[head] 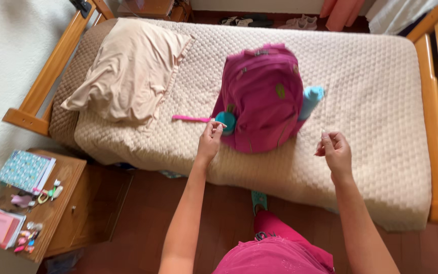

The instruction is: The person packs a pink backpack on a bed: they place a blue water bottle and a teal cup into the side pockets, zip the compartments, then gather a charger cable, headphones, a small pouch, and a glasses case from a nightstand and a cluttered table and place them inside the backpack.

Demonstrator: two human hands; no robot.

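— What's on the bed [371, 101]?

— A magenta backpack [262, 96], mid-mattress, a teal round piece [226, 121] at its left side, a light-blue bottle [311, 101] at its right.

— The hands?

— Left hand [210, 139] pinches a thin pink stick [192, 118] beside the teal piece. Right hand [334, 149] hovers near the backpack's right, fingers loosely curled, holding nothing.

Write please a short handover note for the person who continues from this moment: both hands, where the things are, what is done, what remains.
Left hand: fingertips pinch one end of the pink stick-like item, beside the teal round object.
Right hand: empty, loosely curled above the bed cover.
Magenta backpack lies on the bed; a light blue bottle sits at its side.
Done: bottle is with the backpack.
Left: pink item remains outside the backpack.
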